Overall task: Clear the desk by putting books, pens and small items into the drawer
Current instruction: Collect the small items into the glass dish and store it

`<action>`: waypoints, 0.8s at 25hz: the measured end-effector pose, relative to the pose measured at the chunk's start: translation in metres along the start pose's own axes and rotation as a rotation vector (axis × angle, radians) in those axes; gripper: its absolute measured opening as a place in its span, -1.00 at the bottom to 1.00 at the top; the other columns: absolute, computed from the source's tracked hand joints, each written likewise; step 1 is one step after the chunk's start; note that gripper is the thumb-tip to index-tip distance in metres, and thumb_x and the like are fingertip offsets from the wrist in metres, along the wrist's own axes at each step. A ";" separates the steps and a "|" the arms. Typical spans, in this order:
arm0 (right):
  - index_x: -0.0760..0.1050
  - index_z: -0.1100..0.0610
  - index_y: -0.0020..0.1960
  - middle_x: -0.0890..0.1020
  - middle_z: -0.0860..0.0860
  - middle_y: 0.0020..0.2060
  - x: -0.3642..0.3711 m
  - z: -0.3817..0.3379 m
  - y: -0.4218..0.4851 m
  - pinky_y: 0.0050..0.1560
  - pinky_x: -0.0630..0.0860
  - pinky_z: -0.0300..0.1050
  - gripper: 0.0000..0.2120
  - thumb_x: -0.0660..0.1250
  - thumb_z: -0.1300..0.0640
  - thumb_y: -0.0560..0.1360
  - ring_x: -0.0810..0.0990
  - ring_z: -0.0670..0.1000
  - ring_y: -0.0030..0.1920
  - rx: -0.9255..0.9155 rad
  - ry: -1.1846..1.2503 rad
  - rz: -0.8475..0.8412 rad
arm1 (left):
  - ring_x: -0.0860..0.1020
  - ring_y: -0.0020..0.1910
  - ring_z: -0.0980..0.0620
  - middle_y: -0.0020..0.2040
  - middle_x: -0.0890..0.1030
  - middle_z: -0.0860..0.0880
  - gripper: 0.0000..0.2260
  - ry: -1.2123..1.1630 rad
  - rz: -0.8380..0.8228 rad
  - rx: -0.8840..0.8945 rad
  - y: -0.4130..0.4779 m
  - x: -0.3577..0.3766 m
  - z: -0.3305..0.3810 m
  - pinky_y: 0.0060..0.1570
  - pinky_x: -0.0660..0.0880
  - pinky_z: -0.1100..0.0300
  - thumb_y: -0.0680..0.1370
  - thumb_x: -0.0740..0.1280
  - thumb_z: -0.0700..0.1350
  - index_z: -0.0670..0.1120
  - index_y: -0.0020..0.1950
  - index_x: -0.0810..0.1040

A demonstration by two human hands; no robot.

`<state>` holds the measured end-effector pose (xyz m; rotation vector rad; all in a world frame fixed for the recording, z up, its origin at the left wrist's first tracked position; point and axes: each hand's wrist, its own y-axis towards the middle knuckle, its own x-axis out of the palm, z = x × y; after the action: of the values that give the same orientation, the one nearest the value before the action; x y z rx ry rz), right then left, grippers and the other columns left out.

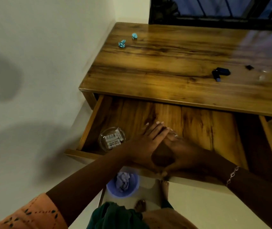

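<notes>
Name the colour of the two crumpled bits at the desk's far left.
Light blue crumpled bits; head view.

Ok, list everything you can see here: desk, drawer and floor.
desk: one, brown wood, by the wall
drawer: one, brown wood, pulled open
glass dish: one, clear, holding white batteries, drawer's front left corner
crumpled bits: two, blue, desk's far left
small items: three, black, desk's right
bin: one, blue, on the floor
left hand: fingers straight, laid over the right, above the drawer
right hand: underneath, ringed
</notes>
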<state>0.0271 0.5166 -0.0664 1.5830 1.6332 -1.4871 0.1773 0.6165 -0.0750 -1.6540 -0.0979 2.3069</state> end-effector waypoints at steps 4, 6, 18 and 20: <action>-0.20 0.09 0.52 -0.09 0.04 0.52 0.002 -0.007 -0.009 0.32 -0.40 -0.27 0.08 0.31 -0.38 0.30 -0.14 0.04 0.51 -0.023 -0.094 0.056 | -0.39 0.46 0.01 0.53 -0.30 -0.11 0.17 0.074 0.016 0.017 -0.003 0.001 0.006 0.47 -0.32 0.02 0.27 0.40 0.36 -0.10 0.51 -0.31; -0.15 0.15 0.52 -0.07 0.08 0.52 -0.004 -0.010 -0.012 0.16 -0.56 -0.29 0.07 0.31 -0.37 0.31 -0.17 0.05 0.51 -0.012 -0.132 0.106 | -0.34 0.49 -0.03 0.53 -0.27 -0.14 0.20 0.112 0.064 0.018 -0.001 0.000 0.006 0.49 -0.27 -0.02 0.23 0.38 0.41 -0.12 0.51 -0.29; -0.22 0.27 0.50 -0.15 0.20 0.50 -0.030 0.029 0.021 0.38 -0.37 -0.07 0.20 -0.05 -0.54 0.16 -0.34 0.04 0.42 0.147 -0.326 0.405 | 0.26 0.44 -0.20 0.45 0.28 -0.26 0.08 0.335 0.141 -0.177 0.044 -0.033 -0.026 0.38 0.04 -0.16 0.22 0.13 0.51 -0.28 0.45 0.16; -0.24 0.26 0.49 -0.17 0.20 0.51 -0.039 0.040 0.032 0.40 -0.37 -0.08 0.22 -0.14 -0.53 0.10 -0.33 0.06 0.46 0.189 -0.293 0.389 | 0.19 0.47 -0.22 0.47 0.22 -0.28 0.04 0.357 0.169 -0.181 0.056 -0.043 -0.031 0.39 -0.05 -0.13 0.28 0.15 0.46 -0.30 0.47 0.14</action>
<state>0.0509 0.4574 -0.0591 1.5775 0.9841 -1.5989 0.2076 0.5474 -0.0592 -2.2171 -0.0945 2.1280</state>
